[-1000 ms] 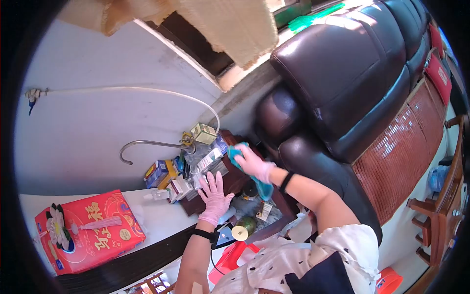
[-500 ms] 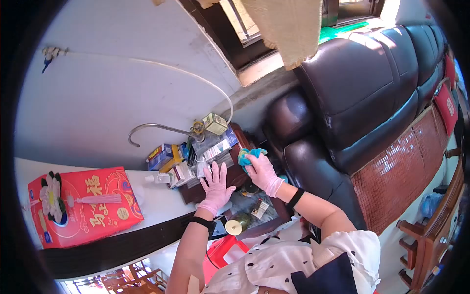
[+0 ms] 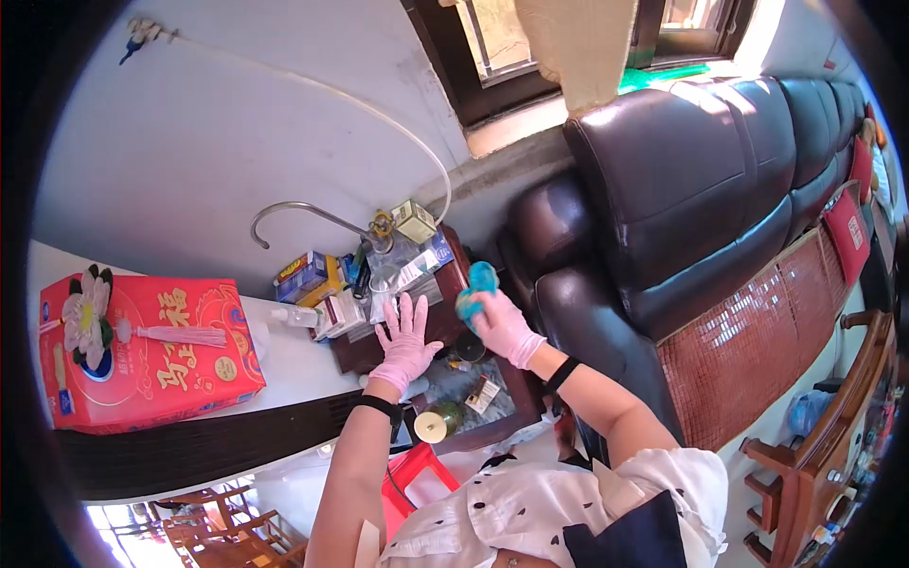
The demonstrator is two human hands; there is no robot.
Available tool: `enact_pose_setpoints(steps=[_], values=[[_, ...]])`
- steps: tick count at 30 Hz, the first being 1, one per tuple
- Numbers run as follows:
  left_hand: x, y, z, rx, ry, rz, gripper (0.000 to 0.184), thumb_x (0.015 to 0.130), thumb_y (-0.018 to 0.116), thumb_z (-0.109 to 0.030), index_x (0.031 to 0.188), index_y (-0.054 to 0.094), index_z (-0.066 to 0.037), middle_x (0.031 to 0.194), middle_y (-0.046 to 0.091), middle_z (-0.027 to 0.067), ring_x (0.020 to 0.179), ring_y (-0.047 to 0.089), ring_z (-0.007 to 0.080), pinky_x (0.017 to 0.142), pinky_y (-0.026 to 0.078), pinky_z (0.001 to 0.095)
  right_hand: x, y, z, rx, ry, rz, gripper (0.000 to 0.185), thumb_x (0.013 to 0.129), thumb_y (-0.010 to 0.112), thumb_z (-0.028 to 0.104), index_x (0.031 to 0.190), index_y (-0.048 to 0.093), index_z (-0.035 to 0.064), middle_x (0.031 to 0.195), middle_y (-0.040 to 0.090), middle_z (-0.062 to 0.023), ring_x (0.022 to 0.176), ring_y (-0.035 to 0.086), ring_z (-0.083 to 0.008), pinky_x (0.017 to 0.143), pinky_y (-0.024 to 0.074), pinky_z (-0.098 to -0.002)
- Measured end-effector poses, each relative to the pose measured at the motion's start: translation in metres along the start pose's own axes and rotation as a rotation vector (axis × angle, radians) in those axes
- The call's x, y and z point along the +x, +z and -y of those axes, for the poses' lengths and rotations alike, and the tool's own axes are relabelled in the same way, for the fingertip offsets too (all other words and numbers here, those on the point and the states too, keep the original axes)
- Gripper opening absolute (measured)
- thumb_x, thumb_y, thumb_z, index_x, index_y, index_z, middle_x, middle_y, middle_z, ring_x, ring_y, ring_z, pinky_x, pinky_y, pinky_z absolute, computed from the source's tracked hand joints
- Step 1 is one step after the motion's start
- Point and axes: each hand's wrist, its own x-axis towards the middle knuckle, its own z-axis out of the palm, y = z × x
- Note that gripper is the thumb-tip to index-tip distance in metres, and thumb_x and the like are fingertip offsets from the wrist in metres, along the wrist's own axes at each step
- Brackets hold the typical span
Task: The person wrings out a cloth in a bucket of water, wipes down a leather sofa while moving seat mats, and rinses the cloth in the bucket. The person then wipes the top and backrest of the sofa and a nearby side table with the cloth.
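My left hand [image 3: 404,346], in a thin pale glove, is open with its fingers spread over the small side table [image 3: 358,354], beside the white boxes and a clear cup. Whether its palm touches the surface I cannot tell. My right hand [image 3: 508,331], also gloved, is closed around a teal cloth [image 3: 481,280] at the table's dark red edge, on the sofa side. Near my left fingers stand a medicine box [image 3: 337,314], a clear bottle [image 3: 295,316] and a white-and-blue box [image 3: 421,268]. A jar with a cream lid [image 3: 432,427] and a small packet [image 3: 483,395] lie nearer me.
A curved metal spout [image 3: 301,205] rises behind the boxes. To the left, a large red gift box [image 3: 151,350] sits on a white-topped cabinet [image 3: 294,364]. A dark leather sofa [image 3: 682,189] stands close on the right. A red stool [image 3: 412,478] is below, near my body.
The view has shifted, so the surroundings appear slightly lower or further left. The teal cloth looks more stretched out along the table edge, away from me. My left hand stays spread.
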Motion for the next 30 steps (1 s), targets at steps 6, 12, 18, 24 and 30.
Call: enact_pose_setpoints(steps=[6,12,18,24,30], values=[[-0.003,0.001,0.002,-0.025,0.019,-0.027,0.095,0.08,0.065,-0.039,0.148,0.0,-0.024,0.154,-0.01,0.0109,0.139,-0.009,0.0433,0.104,0.008,0.0671,0.049,0.05,-0.065,0.265,0.591,0.165,0.043,0.092,0.047,0.027,0.132,0.041,0.0115,0.125,0.043,-0.0257,0.119,0.041,-0.0401,0.103,0.0339,-0.0406],[-0.004,0.004,0.002,-0.028,0.018,-0.029,0.095,0.08,0.065,-0.038,0.148,0.0,-0.024,0.154,-0.009,0.0109,0.139,-0.01,0.0429,0.104,0.008,0.0672,-0.029,0.053,0.0,-0.111,0.563,-0.095,0.037,0.083,0.054,0.008,0.12,0.047,0.0046,0.108,0.045,-0.0294,0.098,0.046,-0.0453,0.083,0.0394,-0.0513],[-0.002,0.001,0.003,-0.035,0.026,-0.02,0.094,0.081,0.063,-0.041,0.148,-0.002,-0.026,0.154,-0.013,0.0087,0.138,-0.013,0.042,0.105,0.005,0.0666,-0.099,0.165,0.057,-0.063,0.437,-0.063,0.049,0.084,0.05,0.004,0.128,0.032,-0.0049,0.119,0.039,-0.0315,0.113,0.037,-0.0462,0.101,0.029,-0.0471],[0.005,0.015,0.022,-0.167,0.108,-0.083,0.076,0.087,0.041,-0.059,0.148,0.005,-0.031,0.155,-0.005,0.0078,0.139,-0.009,0.041,0.103,0.002,0.0676,-0.052,0.118,0.052,0.326,0.807,-0.636,0.043,0.091,0.044,0.009,0.128,0.028,-0.0051,0.117,0.038,-0.0293,0.106,0.041,-0.0427,0.096,0.0327,-0.047],[0.024,0.037,0.056,-0.237,0.23,-0.214,0.05,0.099,0.022,-0.047,0.144,0.029,-0.026,0.152,0.023,0.0062,0.141,0.013,0.0296,0.109,0.014,0.0544,-0.089,0.143,0.083,0.223,0.625,-0.06,0.031,0.087,0.05,0.011,0.113,0.037,-0.0017,0.114,0.041,-0.0294,0.106,0.042,-0.0434,0.094,0.0328,-0.046]])
